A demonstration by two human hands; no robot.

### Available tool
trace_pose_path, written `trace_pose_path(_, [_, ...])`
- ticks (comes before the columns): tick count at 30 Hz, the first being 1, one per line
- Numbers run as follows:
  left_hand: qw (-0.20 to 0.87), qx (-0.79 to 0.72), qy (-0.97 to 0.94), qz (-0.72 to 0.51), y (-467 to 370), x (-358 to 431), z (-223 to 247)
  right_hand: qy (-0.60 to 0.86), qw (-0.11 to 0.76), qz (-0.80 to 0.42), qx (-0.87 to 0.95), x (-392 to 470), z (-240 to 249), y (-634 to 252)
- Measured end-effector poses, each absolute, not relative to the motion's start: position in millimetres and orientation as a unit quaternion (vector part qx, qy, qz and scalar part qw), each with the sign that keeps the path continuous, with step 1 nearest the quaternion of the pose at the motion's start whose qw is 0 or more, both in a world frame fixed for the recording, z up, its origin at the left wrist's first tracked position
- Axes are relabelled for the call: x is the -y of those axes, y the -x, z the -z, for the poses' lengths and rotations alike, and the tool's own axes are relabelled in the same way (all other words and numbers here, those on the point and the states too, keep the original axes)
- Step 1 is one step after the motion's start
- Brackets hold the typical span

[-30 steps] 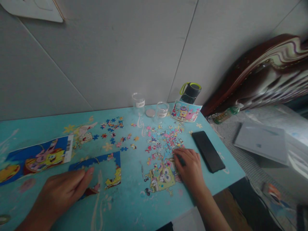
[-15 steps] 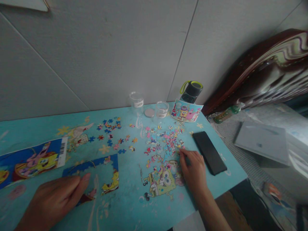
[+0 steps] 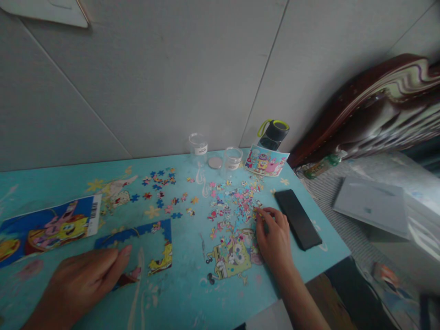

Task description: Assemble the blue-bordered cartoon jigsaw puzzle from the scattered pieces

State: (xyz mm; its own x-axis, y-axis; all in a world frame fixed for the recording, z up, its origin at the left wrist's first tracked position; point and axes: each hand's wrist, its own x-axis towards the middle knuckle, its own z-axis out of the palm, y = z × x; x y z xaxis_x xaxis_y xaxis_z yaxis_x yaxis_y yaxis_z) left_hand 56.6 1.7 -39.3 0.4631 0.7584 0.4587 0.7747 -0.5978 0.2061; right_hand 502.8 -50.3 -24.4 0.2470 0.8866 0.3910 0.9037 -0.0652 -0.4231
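My left hand (image 3: 85, 277) is closed over the lower left of a partly joined jigsaw puzzle (image 3: 167, 236), its fingers curled with the thumb along them. Whatever it may hold is hidden. The puzzle's blue top and right border show, with a gap in the middle. At the right edge of a heap of small loose puzzle pieces (image 3: 240, 201), my right hand (image 3: 275, 233) pinches a tiny piece between thumb and index finger. Mostly blue sorted pieces (image 3: 160, 178) lie farther back, left of the heap. A printed picture card (image 3: 62, 224) lies beyond my left hand.
Two clear plastic jars (image 3: 198, 145) and a round lid (image 3: 215, 162) stand near the wall. A second picture card (image 3: 266, 160) leans on a dark bottle (image 3: 275, 133). A black phone (image 3: 297, 219) lies right of my right hand. The table edge (image 3: 330, 231) is beyond it.
The view has shifted slightly, so the table things sit a little differently in frame. My right hand stays at the heap's edge with its fingers slightly more curled. My left hand is nearly still.
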Motion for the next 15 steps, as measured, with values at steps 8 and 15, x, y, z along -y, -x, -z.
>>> trace_pose_path(8, [0.049, 0.374, 0.887, 0.268, -71.7, -5.3, 21.4, 0.719, 0.351, -0.014, 0.599, 50.1, 27.9, -508.2])
trace_pose_path(15, [0.051, 0.373, 0.880, 0.290, -75.9, -3.0, 20.0, 0.697, 0.464, -0.034, 0.546, 53.7, 30.6, -519.2])
